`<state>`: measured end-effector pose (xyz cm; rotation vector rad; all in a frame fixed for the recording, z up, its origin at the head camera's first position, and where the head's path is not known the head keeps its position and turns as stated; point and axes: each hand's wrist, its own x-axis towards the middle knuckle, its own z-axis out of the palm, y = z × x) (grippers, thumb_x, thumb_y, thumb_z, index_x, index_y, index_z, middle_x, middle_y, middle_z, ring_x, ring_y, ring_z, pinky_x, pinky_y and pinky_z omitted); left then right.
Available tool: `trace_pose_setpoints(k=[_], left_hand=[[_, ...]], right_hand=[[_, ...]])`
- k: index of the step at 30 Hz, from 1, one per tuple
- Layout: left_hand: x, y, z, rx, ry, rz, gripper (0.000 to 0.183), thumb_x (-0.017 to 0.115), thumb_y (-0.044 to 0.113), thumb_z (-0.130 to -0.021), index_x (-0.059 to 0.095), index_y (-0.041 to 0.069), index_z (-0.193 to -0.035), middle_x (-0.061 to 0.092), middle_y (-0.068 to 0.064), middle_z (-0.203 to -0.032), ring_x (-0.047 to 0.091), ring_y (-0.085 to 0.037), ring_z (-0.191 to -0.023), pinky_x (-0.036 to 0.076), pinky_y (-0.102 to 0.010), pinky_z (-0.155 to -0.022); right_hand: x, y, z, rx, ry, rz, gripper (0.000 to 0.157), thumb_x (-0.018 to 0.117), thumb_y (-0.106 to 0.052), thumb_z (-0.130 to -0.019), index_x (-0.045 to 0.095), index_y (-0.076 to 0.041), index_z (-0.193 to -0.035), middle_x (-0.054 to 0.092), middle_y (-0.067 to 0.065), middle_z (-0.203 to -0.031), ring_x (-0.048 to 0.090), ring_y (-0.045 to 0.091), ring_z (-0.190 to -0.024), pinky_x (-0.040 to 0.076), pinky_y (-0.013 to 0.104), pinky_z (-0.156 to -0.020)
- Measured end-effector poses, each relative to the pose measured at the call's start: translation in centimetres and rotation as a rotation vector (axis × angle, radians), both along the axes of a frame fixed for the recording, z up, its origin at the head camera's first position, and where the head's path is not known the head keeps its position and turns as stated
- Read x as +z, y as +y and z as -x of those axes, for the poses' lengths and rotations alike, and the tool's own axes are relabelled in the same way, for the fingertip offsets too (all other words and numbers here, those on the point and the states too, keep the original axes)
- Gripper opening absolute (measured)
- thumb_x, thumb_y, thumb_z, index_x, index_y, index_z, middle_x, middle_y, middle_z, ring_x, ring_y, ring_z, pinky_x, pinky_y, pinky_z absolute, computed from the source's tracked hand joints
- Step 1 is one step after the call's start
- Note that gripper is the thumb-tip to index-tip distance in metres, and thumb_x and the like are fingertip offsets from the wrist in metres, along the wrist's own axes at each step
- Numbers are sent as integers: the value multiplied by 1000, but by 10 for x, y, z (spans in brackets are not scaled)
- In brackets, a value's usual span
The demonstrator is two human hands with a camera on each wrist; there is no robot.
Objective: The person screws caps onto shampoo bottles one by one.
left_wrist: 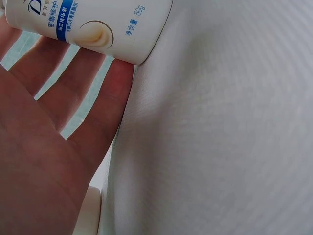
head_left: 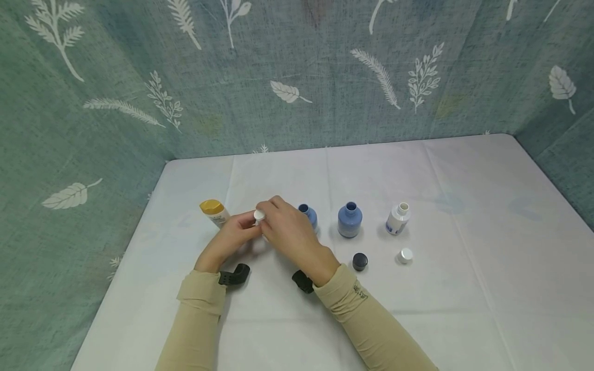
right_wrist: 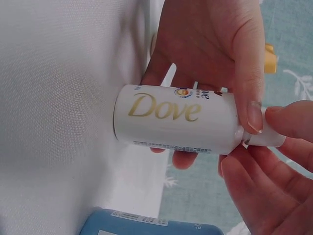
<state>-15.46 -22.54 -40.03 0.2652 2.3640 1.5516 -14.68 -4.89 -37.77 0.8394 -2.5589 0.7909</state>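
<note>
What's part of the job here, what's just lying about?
Likely the job:
white Dove bottle, in the left hand
white cap at its neck, pinched by the right hand

Lying about, not held:
yellow-capped bottle
half-hidden blue bottle
other blue bottle
open white bottle
black cap
loose white cap
</note>
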Motion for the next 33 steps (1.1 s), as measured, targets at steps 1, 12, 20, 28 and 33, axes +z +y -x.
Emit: trace_pose_setpoints(k=[1,12,20,28,33], left_hand=[[0,0,0,2,1,4,42,60,19,-85,52,10,-125,49,-7,-127,37,-20,-120,27,-44,-98],[0,-1,0,5,2,-5,43,62,23,-85,53,10,-124,49,-7,-127,37,-20,-120,27,-44,-98],[0,0,0,5,13,12,40,61,24,-85,54,8,-122,51,-7,-125,40,-19,-117,29,-42,-96],[0,0,0,2,19,9,33,60,23,-86,58,8,-115,55,-6,-118,44,-19,-108,32,-39,-91],[-11,-5,5,0,20,-2,39,62,29,-84,57,11,-118,53,-4,-121,42,-18,-113,30,-41,-94]], right_hand=[[0,0,0,0,-1,1,23,59,-18,-85,59,-14,-107,54,-3,-96,51,6,-77,43,20,-60],[0,-1,0,-13,29,-13,24,58,-16,-84,59,-14,-107,56,-3,-98,53,7,-81,43,21,-59],[-1,-2,0,-18,39,-17,26,57,-14,-83,60,-15,-108,57,-4,-98,53,7,-82,43,21,-60],[-2,-3,0,-7,62,-25,29,56,-13,-82,60,-15,-111,58,-5,-100,53,10,-85,44,22,-61],[-1,-4,0,-8,42,-32,29,56,-14,-84,59,-17,-112,58,-5,-103,53,11,-90,45,24,-66]])
